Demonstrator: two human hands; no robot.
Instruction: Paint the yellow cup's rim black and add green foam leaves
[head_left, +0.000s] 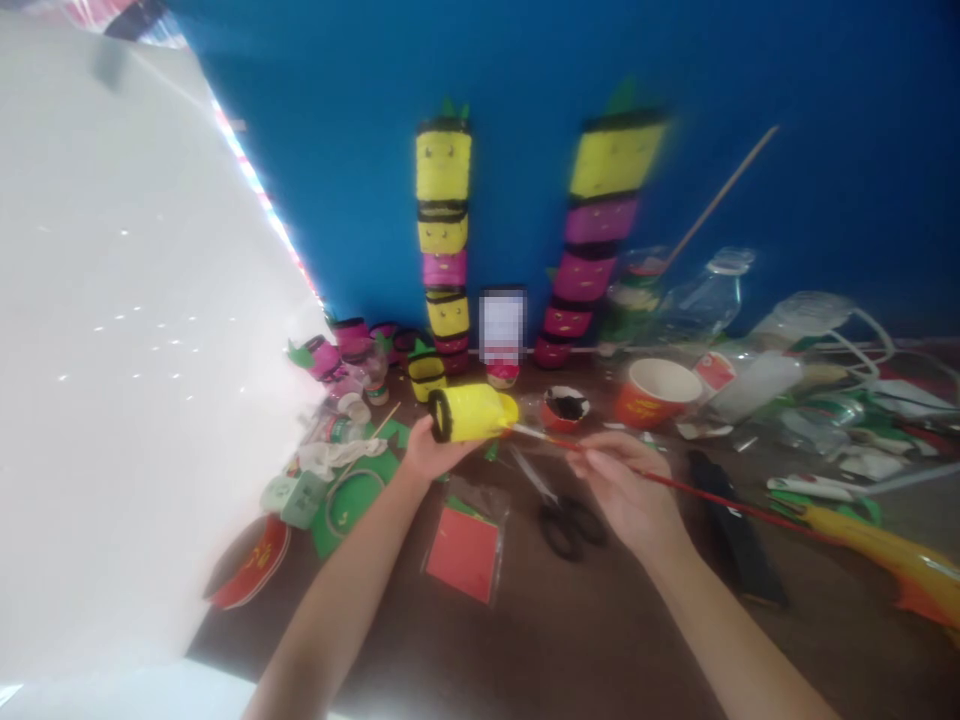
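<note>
My left hand (pixel 439 455) is closed around a yellow-painted bottle piece (pixel 472 412) lying on its side, with a black band round its left rim. Between the fingers of my right hand (pixel 626 485) is a slim paintbrush (pixel 705 493) with a red handle. Its pale tip meets or nearly meets the right end of the yellow piece; blur hides the exact contact. Just behind the brush stands a small red bowl of black paint (pixel 566 408). Black-handled scissors (pixel 571 525) lie below the brush, beside a packet of red paper (pixel 463 553).
Two tall stacks of painted pots, a left one (pixel 444 180) and a right one (pixel 600 220), rise against the blue wall. A red-and-white paper bucket (pixel 660 392), clear bottles and scraps crowd the right. Green sheets (pixel 375 490) and a red bowl (pixel 251 565) lie left.
</note>
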